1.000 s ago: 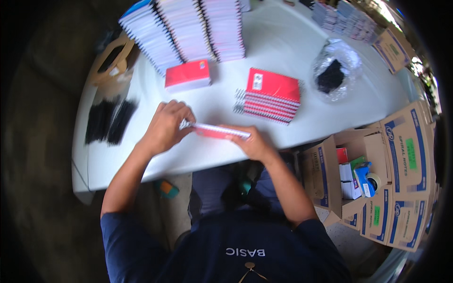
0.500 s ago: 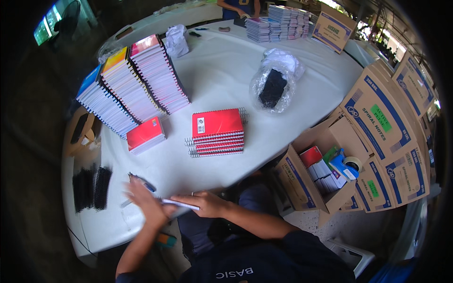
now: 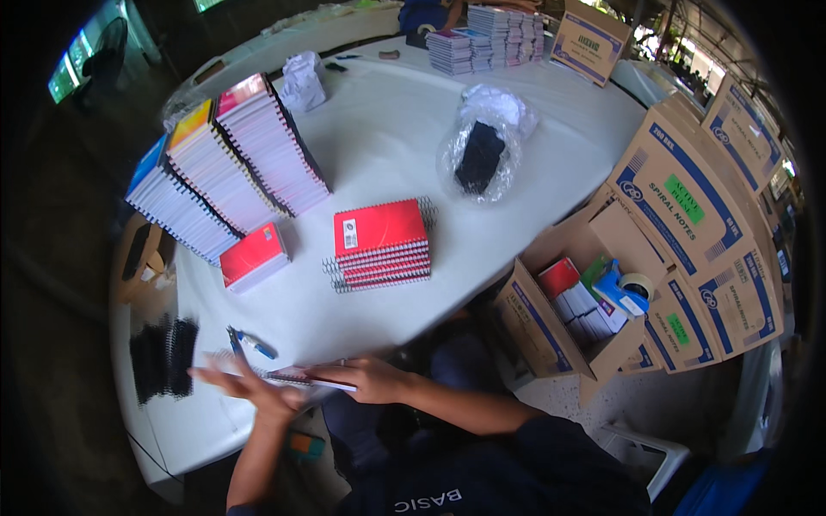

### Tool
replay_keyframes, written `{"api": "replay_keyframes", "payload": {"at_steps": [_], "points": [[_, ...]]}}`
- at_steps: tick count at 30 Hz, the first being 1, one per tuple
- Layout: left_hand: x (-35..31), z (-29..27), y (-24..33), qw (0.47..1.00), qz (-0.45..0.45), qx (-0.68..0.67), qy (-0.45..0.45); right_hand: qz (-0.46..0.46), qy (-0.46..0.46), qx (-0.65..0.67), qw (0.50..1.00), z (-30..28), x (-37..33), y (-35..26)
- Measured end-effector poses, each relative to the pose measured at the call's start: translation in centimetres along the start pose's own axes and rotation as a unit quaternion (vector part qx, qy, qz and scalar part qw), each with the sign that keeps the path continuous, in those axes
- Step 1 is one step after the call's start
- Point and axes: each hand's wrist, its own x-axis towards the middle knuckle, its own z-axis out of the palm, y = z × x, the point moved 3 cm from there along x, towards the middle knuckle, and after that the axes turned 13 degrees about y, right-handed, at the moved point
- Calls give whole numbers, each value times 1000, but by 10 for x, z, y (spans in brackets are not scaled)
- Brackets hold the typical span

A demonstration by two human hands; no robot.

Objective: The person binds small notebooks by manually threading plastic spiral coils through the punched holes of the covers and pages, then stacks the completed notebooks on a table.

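Note:
At the table's near edge my right hand (image 3: 370, 379) grips a thin notebook (image 3: 334, 383), seen nearly edge-on, with a dark coil along its left end. My left hand (image 3: 249, 387) is beside that coiled end, its fingers spread and slightly blurred; whether the palm touches the coil is unclear. Just beyond the left hand lie blue-handled pliers (image 3: 256, 345). Farther up, red spiral notebooks (image 3: 383, 230) are piled with their coils sticking out on alternating sides. Left of them sits a smaller red-covered stack (image 3: 255, 258) with no coil visible.
Tall notebook stacks (image 3: 245, 155) stand at the left, near loose black coils (image 3: 163, 357). A plastic-wrapped black bundle (image 3: 482, 159) lies farther back. At my right an open carton (image 3: 542, 331) holds notebooks and a blue tape dispenser (image 3: 621, 291); more cartons (image 3: 680, 198) are piled behind.
My left hand has shifted slightly left and down, and its fingers have spread. More of the notebook's coiled end shows between my hands. The whole view has also shifted a little.

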Motion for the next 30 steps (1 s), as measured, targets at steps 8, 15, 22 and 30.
{"api": "replay_keyframes", "payload": {"at_steps": [8, 15, 22, 30], "points": [[26, -20, 73, 935, 250, -120, -222, -54, 63, -9, 997, 1, 2, -6], [-1, -14, 85, 943, 215, -184, -176, 10, 75, 10, 997, -13, 6, 6], [69, 11, 98, 941, 106, -159, -279, 34, 5, 74, 997, -3, 8, 30], [125, 21, 94, 876, 32, -261, -405, 149, 78, 115, 979, -7, 19, 23]]}}
